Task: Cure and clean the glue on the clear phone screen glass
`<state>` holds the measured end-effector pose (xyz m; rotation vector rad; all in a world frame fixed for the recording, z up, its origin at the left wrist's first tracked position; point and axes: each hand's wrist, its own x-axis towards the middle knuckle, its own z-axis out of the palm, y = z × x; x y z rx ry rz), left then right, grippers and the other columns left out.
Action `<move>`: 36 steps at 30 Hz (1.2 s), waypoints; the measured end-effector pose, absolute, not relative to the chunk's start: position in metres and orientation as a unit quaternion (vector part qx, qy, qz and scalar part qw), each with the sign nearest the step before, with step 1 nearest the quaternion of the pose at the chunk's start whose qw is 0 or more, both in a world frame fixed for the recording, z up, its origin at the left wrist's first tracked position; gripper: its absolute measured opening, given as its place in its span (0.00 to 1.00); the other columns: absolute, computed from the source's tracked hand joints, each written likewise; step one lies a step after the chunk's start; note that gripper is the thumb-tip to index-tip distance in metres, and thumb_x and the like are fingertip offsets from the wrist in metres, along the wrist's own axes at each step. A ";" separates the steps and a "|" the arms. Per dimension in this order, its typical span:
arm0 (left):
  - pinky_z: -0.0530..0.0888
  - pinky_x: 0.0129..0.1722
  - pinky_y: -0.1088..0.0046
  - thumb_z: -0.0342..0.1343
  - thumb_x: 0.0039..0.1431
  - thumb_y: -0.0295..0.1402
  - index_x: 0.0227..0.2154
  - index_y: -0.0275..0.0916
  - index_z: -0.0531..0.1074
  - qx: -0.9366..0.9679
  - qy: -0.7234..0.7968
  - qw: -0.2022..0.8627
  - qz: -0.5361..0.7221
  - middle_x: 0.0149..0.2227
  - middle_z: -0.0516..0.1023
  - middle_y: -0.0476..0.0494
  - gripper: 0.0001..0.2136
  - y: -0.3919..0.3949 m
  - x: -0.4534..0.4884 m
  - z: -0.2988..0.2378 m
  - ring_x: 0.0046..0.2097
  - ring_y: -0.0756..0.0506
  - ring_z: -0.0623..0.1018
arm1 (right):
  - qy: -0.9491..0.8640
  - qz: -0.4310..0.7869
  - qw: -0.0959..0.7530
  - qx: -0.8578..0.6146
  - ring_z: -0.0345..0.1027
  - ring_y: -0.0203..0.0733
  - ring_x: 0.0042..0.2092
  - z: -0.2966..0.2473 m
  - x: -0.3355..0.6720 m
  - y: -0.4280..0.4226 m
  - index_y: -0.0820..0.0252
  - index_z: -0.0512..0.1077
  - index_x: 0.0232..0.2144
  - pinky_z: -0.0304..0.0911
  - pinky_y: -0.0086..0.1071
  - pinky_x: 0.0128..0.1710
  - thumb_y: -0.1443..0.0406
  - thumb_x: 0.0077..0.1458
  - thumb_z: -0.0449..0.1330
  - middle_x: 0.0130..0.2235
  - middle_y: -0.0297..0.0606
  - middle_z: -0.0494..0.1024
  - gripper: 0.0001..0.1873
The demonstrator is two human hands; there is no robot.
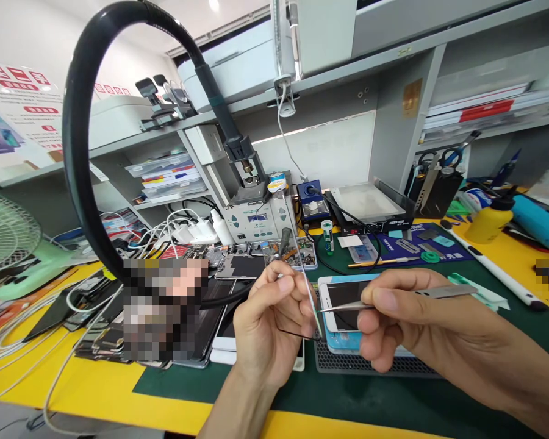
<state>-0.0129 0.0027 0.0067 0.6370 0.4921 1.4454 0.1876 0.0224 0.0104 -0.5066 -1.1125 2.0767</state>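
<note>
At the centre of the view, above the green mat (187, 383), the left hand (272, 320) holds a clear panel (309, 288). The panel stands near edge-on, its top leaning towards 11 o'clock. The left fingers are curled and together, clamped on the panel. A thin black strip (297, 335) runs from below these fingers to the panel's lower end; whether the two are joined cannot be determined.

The right hand (407, 308), at 3 o'clock from the panel, grips tweezers (443, 292). Thumb and forefinger are clamped on the shanks; the remaining fingers are bent beneath. The tweezers' tip points to 9 o'clock and lies at the panel's lower edge. Contact there, and any gap between the tips, cannot be confirmed.

Other items, by bearing from the panel: at 3 o'clock, just beside it and partly behind the right hand, a white phone (345, 289) lies on a blue base (348, 343). At 4 to 5 o'clock, a perforated black pad (341, 364) shows beneath that base. At 1 o'clock, a green vial (328, 236) is upright. At 11 o'clock stands a station (258, 221) with display and buttons. At 2 o'clock, well apart, is a yellow bottle (489, 218). At 9 o'clock, far off, is a green fan (18, 228).
</note>
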 end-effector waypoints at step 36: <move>0.72 0.22 0.80 0.60 0.56 0.25 0.30 0.36 0.74 0.281 0.235 0.669 0.647 0.28 0.77 0.46 0.01 0.002 -0.012 0.008 0.26 0.51 0.75 | -0.441 0.790 0.379 -0.194 0.82 0.41 0.33 0.013 0.189 0.021 0.60 0.83 0.33 0.78 0.29 0.33 0.64 0.58 0.68 0.33 0.39 0.85 0.05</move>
